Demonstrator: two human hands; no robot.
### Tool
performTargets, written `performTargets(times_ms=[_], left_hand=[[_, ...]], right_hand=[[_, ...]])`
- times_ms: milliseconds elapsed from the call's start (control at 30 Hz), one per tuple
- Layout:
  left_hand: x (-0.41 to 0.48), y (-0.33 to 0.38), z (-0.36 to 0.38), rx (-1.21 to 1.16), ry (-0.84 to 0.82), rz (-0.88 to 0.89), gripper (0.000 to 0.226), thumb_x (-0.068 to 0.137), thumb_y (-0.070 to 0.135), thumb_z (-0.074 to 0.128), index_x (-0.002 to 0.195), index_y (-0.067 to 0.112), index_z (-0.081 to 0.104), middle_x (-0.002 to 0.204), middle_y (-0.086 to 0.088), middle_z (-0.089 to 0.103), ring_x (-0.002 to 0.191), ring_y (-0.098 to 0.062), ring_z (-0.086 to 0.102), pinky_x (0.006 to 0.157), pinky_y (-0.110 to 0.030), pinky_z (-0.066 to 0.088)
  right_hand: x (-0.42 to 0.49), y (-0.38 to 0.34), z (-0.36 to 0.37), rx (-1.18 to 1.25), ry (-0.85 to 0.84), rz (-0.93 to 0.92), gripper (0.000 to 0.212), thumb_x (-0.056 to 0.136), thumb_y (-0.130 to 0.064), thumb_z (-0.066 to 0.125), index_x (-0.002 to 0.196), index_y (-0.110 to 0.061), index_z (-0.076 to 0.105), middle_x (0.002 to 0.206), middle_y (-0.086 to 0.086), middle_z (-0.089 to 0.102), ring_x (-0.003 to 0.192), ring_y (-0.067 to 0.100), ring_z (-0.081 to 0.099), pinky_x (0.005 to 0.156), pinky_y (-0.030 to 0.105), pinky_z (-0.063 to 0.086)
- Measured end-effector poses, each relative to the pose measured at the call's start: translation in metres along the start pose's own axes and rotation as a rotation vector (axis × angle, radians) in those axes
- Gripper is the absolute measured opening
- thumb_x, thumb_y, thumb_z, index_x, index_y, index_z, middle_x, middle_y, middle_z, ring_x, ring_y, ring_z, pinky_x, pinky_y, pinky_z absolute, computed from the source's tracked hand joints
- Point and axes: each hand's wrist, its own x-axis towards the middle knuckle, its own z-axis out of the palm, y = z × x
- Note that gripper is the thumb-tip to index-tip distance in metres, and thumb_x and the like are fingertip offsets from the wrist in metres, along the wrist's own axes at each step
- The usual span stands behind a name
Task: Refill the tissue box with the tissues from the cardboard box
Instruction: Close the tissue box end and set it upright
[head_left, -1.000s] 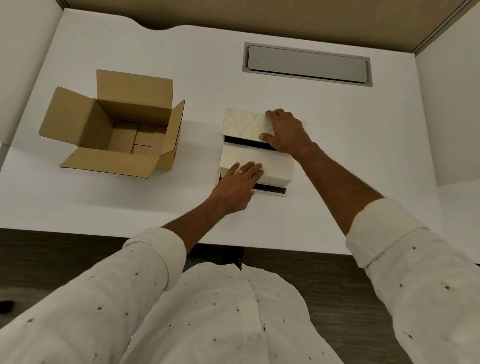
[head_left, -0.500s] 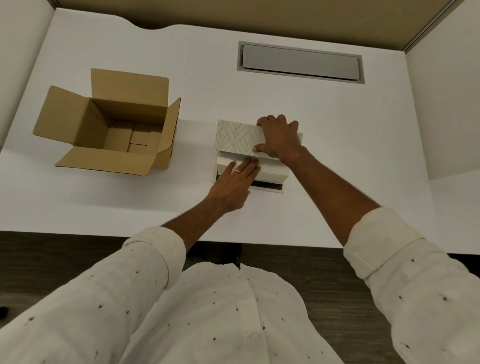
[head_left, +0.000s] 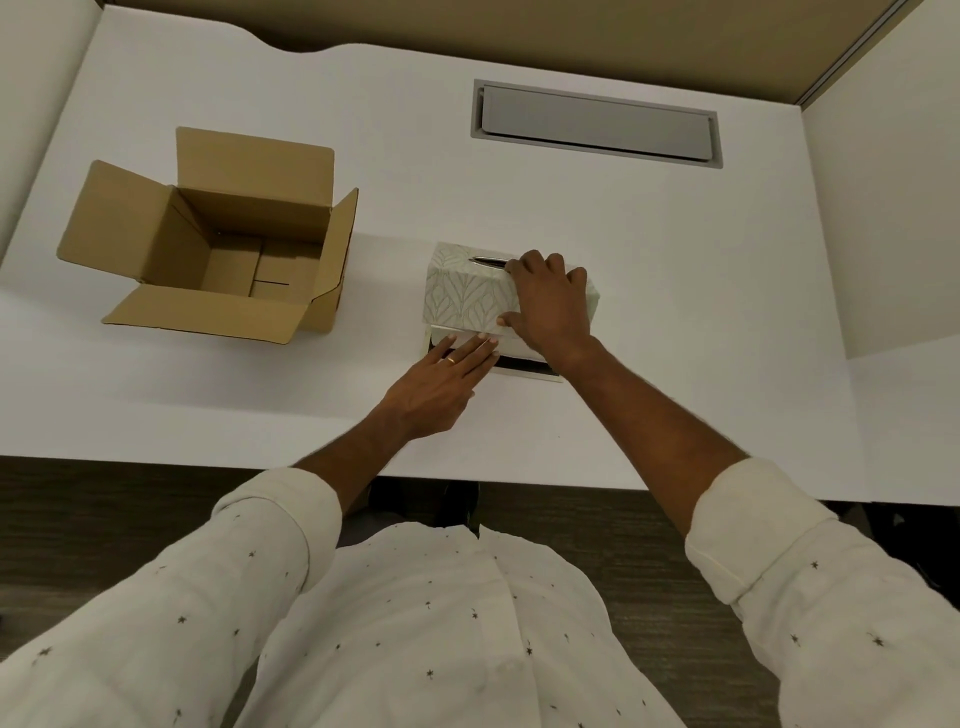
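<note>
Closure seems under way: the leaf-patterned tissue box cover (head_left: 470, 291), mid-desk right of the empty brown cardboard box (head_left: 223, 249), is gripped by the right hand (head_left: 550, 306), while the white tissue stack (head_left: 467, 338) is steadied beneath flat, spread left hand (head_left: 441, 384) fingers.

Head-worn view, steeply down, close

At the centre of the frame we see the right hand (head_left: 549, 306) draped over the leaf-patterned tissue box (head_left: 467, 291), fingers curled across its top and thumb on its near side. Just below it, the left hand (head_left: 441, 387) lies flat, fingertips on the white tissues (head_left: 514, 344) showing under the box. In the upper left, the cardboard box (head_left: 223, 244) sits open on the white table (head_left: 675, 312), well apart.
</note>
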Motion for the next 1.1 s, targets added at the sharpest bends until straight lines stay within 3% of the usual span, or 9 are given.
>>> performTargets(times_ms=[100,200,367,467,567,633,767,1000,1100], left_hand=[[-0.006,-0.001,-0.001,0.028,-0.021,-0.021,0.066,0.104,0.032,0.046,0.159,0.007,0.02,0.168,-0.013,0.019,0.156,-0.028,0.018,0.127,-0.05,0.016],[-0.008,0.002,-0.003,0.025,-0.011,-0.021,0.063,0.102,0.03,0.05,0.156,0.005,0.031,0.163,-0.016,0.034,0.15,-0.031,0.035,0.125,-0.049,0.024],[-0.013,0.006,-0.01,-0.065,0.211,-0.007,0.047,0.096,0.018,0.063,0.139,0.004,0.056,0.139,-0.017,0.062,0.127,-0.033,0.061,0.114,-0.047,0.041],[-0.011,0.002,-0.022,-0.078,0.283,-0.075,0.053,0.101,0.024,0.054,0.149,0.006,0.045,0.152,-0.017,0.05,0.143,-0.032,0.045,0.122,-0.046,0.031],[-0.004,-0.005,-0.031,-0.035,0.189,-0.149,0.064,0.106,0.037,0.035,0.16,0.005,0.02,0.169,-0.014,0.015,0.158,-0.028,0.01,0.127,-0.047,0.018],[0.001,-0.01,-0.03,-0.017,0.102,-0.197,0.071,0.106,0.044,0.029,0.161,0.005,0.009,0.171,-0.014,0.003,0.159,-0.027,0.0,0.128,-0.046,0.015],[0.0,-0.016,-0.015,-0.075,-0.003,-0.248,0.079,0.104,0.054,0.031,0.161,0.004,0.006,0.17,-0.015,0.003,0.158,-0.027,0.002,0.128,-0.047,0.016],[0.003,-0.018,-0.01,-0.079,-0.03,-0.25,0.083,0.104,0.057,0.028,0.161,0.004,0.001,0.171,-0.015,-0.001,0.158,-0.028,-0.001,0.129,-0.045,0.012],[0.01,-0.017,-0.016,-0.111,-0.05,-0.272,0.081,0.105,0.055,0.028,0.161,0.004,0.001,0.17,-0.014,-0.001,0.158,-0.027,-0.002,0.129,-0.043,0.01]], right_hand=[[-0.01,-0.003,0.007,0.005,0.054,0.001,0.069,0.077,-0.045,0.083,0.134,-0.016,0.058,0.128,0.005,0.061,0.115,0.028,0.055,0.089,0.044,0.04],[-0.02,-0.005,0.013,0.009,0.087,0.003,0.066,0.078,-0.041,0.083,0.133,-0.016,0.058,0.126,0.005,0.064,0.112,0.029,0.058,0.087,0.045,0.042],[-0.041,-0.012,0.028,0.026,0.128,0.008,0.051,0.081,-0.029,0.081,0.127,-0.017,0.06,0.124,0.003,0.064,0.11,0.026,0.06,0.09,0.044,0.043],[-0.054,-0.013,0.039,0.073,0.184,-0.029,0.044,0.087,-0.02,0.075,0.128,-0.014,0.061,0.123,0.004,0.065,0.108,0.027,0.061,0.085,0.043,0.049],[-0.062,-0.015,0.049,0.098,0.201,-0.076,0.042,0.086,-0.015,0.077,0.126,-0.008,0.065,0.115,0.007,0.068,0.099,0.028,0.065,0.062,0.038,0.052],[-0.065,-0.013,0.058,0.077,0.194,-0.094,0.043,0.086,-0.013,0.079,0.126,-0.007,0.065,0.114,0.007,0.069,0.097,0.027,0.065,0.053,0.035,0.051],[-0.066,-0.01,0.07,0.098,0.207,-0.109,0.05,0.086,-0.002,0.077,0.133,-0.001,0.061,0.12,0.012,0.068,0.103,0.029,0.065,0.066,0.037,0.058],[-0.07,-0.009,0.075,0.14,0.295,-0.153,0.057,0.08,0.014,0.071,0.135,0.007,0.058,0.129,0.024,0.066,0.116,0.039,0.065,0.09,0.046,0.061],[-0.066,-0.004,0.082,0.183,0.321,-0.147,0.053,0.084,0.015,0.059,0.135,0.008,0.058,0.133,0.026,0.064,0.12,0.042,0.064,0.094,0.049,0.059]])
